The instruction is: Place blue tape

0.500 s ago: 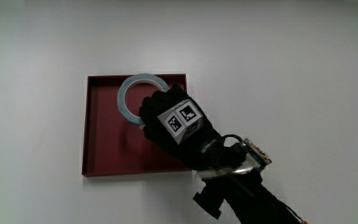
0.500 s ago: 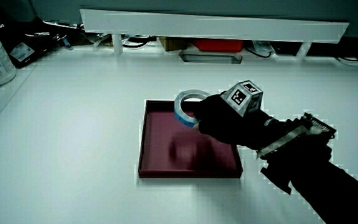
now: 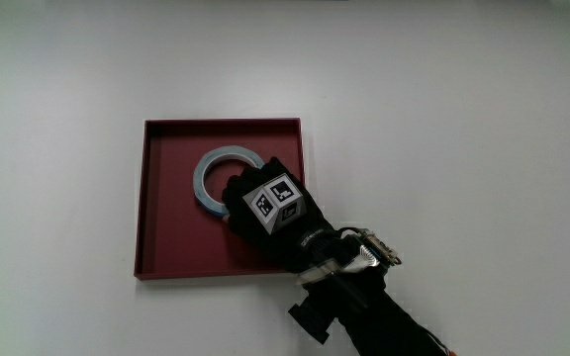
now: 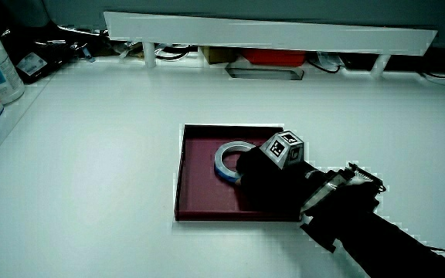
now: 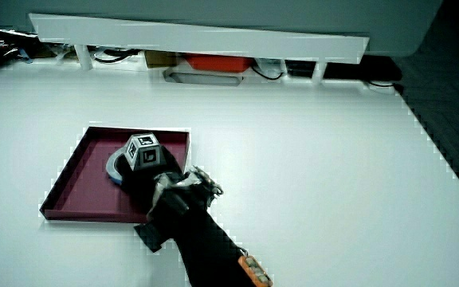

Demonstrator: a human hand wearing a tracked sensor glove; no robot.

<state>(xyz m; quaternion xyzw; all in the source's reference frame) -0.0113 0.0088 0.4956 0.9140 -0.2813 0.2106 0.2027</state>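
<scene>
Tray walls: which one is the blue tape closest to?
The wall farthest from the person. The blue tape lies in the tray nearer it than the wall that the forearm of the hand crosses.

The hand [image 3: 265, 208] wears a black glove, and on its back sits a small cube [image 3: 274, 201] with white faces printed in black square patterns. At the wrist a pale strap and a small flat board [image 3: 372, 249] with tiny components stick out. The forearm [image 4: 385, 243] is covered in a black sleeve, with a small orange piece [image 5: 253, 272] showing in a side view.
</scene>
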